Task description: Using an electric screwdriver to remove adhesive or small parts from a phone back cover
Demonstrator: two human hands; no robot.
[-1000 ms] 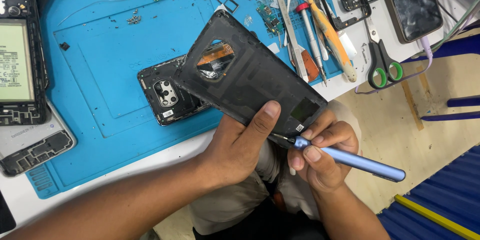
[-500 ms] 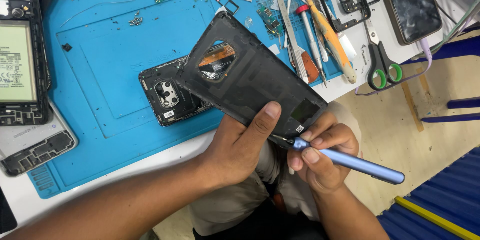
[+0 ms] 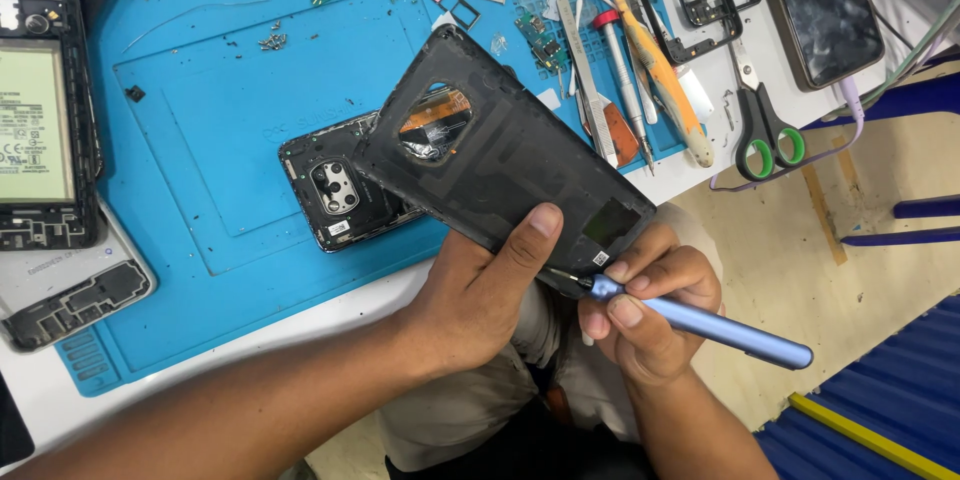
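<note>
The left hand [image 3: 480, 295] grips the black phone cover [image 3: 500, 160] by its near end, its long axis slanting up-left over the blue mat [image 3: 200, 140], while the right hand [image 3: 650, 305] holds a blue screwdriver [image 3: 700, 322] whose tip touches that lower edge.

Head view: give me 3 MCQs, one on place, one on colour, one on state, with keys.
1. Where do the scissors lie?
A. right of the blue mat
B. on the person's lap
C. on the floor

2. What colour is the screwdriver handle?
A. red
B. blue
C. yellow

3. How is the black phone shell held?
A. lying flat on the mat
B. gripped by the left hand, tilted off the mat
C. held by the right hand alone

Key: 1 A, they rest on the white table edge past the mat. 2 B, the barrel is blue. 3 B, the left thumb presses its lower end.
</note>
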